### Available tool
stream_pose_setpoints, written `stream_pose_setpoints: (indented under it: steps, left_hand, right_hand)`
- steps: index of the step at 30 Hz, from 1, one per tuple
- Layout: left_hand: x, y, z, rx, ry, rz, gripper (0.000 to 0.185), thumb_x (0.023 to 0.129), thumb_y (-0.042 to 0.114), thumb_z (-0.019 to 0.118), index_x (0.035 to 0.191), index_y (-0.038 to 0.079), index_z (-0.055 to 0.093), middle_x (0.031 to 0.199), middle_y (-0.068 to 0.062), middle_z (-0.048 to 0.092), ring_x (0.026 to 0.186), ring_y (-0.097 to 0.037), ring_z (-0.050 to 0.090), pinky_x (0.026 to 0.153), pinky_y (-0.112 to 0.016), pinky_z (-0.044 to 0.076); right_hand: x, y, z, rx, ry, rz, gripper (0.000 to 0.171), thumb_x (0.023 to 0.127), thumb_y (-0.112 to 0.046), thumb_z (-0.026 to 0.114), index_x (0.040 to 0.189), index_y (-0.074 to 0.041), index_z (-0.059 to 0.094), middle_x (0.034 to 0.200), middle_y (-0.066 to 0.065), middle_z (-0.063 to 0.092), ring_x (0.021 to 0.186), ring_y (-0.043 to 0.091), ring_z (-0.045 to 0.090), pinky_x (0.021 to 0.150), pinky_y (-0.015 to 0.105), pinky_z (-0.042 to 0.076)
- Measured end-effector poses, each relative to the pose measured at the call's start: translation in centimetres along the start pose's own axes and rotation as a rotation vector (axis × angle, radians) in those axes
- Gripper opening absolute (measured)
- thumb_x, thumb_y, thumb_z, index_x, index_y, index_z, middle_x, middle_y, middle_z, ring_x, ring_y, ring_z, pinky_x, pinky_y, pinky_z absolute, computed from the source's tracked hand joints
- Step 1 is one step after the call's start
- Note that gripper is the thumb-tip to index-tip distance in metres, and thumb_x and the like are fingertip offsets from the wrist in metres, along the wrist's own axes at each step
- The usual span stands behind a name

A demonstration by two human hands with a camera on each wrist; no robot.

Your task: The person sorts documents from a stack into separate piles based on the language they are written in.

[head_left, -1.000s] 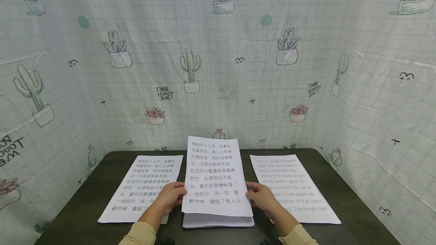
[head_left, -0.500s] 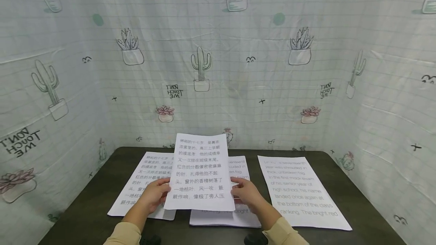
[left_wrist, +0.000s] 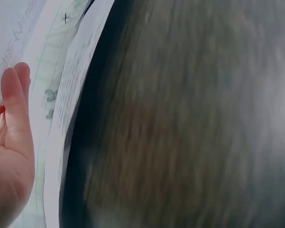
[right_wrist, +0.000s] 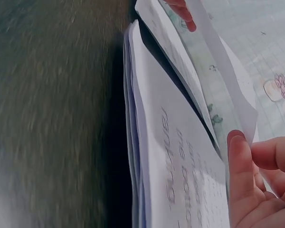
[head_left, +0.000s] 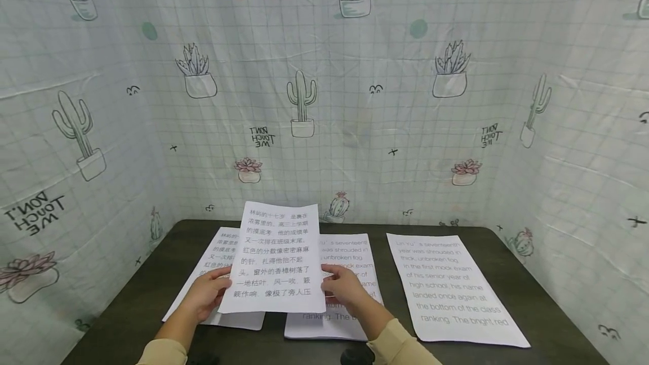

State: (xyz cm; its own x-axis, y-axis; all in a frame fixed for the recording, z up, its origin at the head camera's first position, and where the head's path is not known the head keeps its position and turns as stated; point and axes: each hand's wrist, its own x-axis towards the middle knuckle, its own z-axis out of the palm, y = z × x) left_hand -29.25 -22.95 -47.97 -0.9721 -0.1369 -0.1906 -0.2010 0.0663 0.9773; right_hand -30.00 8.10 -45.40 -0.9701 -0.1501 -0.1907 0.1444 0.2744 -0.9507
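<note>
A sheet of paper (head_left: 274,258) printed with Chinese characters is held up above the table in the head view. My left hand (head_left: 207,293) pinches its left edge between thumb and fingers. On the opposite edge, my right hand (head_left: 347,289) pinches it the same way; the right wrist view shows thumb and fingertips on the sheet's edge. Behind and below it, partly hidden, lies the left pile of Chinese-printed paper (head_left: 203,266). The middle stack (head_left: 350,252), topped by an English-printed page, lies under my right hand and forearm.
At the right of the dark table (head_left: 451,348) lies an English-printed sheet (head_left: 456,292). A patterned cloth (head_left: 345,173) with cactus drawings hangs behind and at both sides. A small dark object (head_left: 357,356) shows at the bottom edge.
Both hands have carried the Chinese-printed sheet leftward from over the middle stack to over the left pile. The English page on top of the middle stack has come into view.
</note>
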Motion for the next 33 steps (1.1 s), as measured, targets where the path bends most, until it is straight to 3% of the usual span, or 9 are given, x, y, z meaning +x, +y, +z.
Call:
stream_pose_setpoints:
  steps: [12,20,23,27,30,33]
  left_hand:
    - [-0.2,-0.3,-3.6,0.062,0.062,-0.061,0.047,0.097,0.006,0.048,0.143,-0.003,0.043,0.108,-0.011,0.068,0.08,-0.014,0.068,0.069,-0.032,0.058]
    - [-0.4,-0.7,-5.5,0.058,0.089,-0.08,0.048,0.098,0.005,0.047,0.144,-0.005,0.04,0.104,-0.008,0.069,0.079,-0.014,0.068,0.069,-0.033,0.059]
    - [-0.4,-0.7,-6.2,0.081,0.106,-0.077,0.048,0.098,0.006,0.047,0.144,-0.006,0.04,0.109,-0.015,0.068,0.078,-0.012,0.067,0.068,-0.032,0.058]
    - [-0.3,-0.8,-7.0,0.109,0.124,-0.061,0.048,0.097,0.005,0.047,0.143,-0.007,0.041,0.103,-0.012,0.069,0.076,-0.011,0.065,0.066,-0.031,0.057]
    - [-0.4,-1.0,-7.5,0.126,0.136,-0.051,0.048,0.096,0.004,0.048,0.141,-0.009,0.042,0.094,-0.001,0.069,0.074,-0.011,0.065,0.064,-0.03,0.056]
    - [-0.4,-1.0,-7.7,0.138,0.147,-0.052,0.047,0.095,0.004,0.049,0.14,-0.01,0.043,0.093,-0.001,0.069,0.073,-0.01,0.064,0.064,-0.029,0.056]
  right_hand:
    - [0.6,-0.7,3.8,0.047,-0.036,0.013,0.056,0.083,0.005,0.06,0.139,-0.001,0.052,0.096,0.011,0.058,0.078,0.019,0.064,0.067,0.032,0.06]
    - [0.8,-1.2,6.2,0.055,-0.052,0.009,0.059,0.08,0.008,0.06,0.138,-0.001,0.053,0.094,0.011,0.059,0.074,0.018,0.064,0.065,0.03,0.06]
    - [0.8,-1.5,7.0,0.052,-0.062,-0.001,0.06,0.078,0.009,0.06,0.137,0.0,0.053,0.093,0.011,0.059,0.073,0.017,0.064,0.063,0.029,0.06]
    - [0.8,-1.9,7.8,0.039,-0.072,0.006,0.059,0.079,0.01,0.06,0.137,0.0,0.054,0.09,0.009,0.06,0.069,0.015,0.062,0.062,0.027,0.059]
    - [0.9,-2.0,8.3,0.035,-0.083,0.016,0.059,0.079,0.009,0.061,0.137,-0.001,0.054,0.089,0.008,0.061,0.066,0.014,0.061,0.062,0.026,0.059]
    - [0.8,-2.1,8.6,0.036,-0.086,0.016,0.057,0.08,0.01,0.061,0.136,0.0,0.054,0.088,0.008,0.061,0.067,0.014,0.061,0.062,0.027,0.059]
